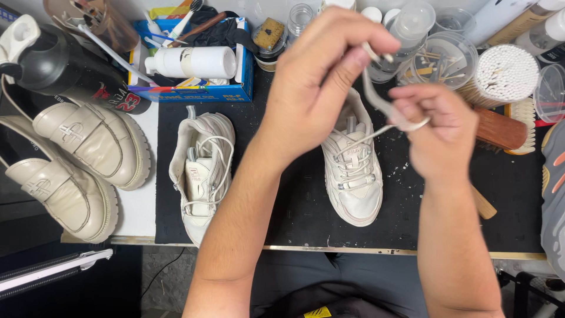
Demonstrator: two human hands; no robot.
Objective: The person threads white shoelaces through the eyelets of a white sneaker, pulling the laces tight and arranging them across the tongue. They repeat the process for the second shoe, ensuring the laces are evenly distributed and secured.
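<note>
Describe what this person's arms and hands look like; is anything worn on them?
Both forearms are bare up to the bottom edge of the picture: no sleeves show. The left hand and the right hand wear no gloves, and no rings, watch or bracelet can be seen. The nails look short and plain. No marks or bandages show.

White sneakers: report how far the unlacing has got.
Done: little that shows; the left sneaker lies on its side, lace loose but threaded. In hand: both hands, left hand and right hand, pull the lace up from the right sneaker. Left: its lower eyelets remain laced.
</note>
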